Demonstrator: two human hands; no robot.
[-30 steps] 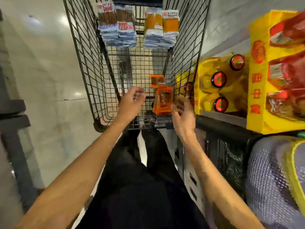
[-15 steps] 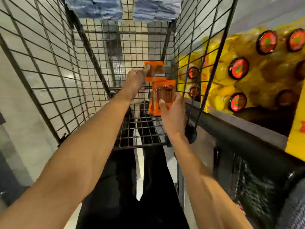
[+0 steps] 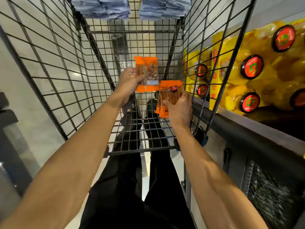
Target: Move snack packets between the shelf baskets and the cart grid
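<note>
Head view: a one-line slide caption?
Inside the wire cart, the left hand grips the upper orange packet and the right hand grips the lower orange packet.

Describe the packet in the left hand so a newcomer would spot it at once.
Look inside the black wire cart, above its mesh floor. The left hand grips an orange packet by its edge. Unlike the orange bundle in the right hand, it sits higher and shows a pale label.

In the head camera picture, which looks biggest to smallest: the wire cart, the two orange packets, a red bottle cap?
1. Wire cart, by far.
2. Left-hand orange packet and right-hand orange packet: too alike to rank.
3. Red bottle cap.
</note>
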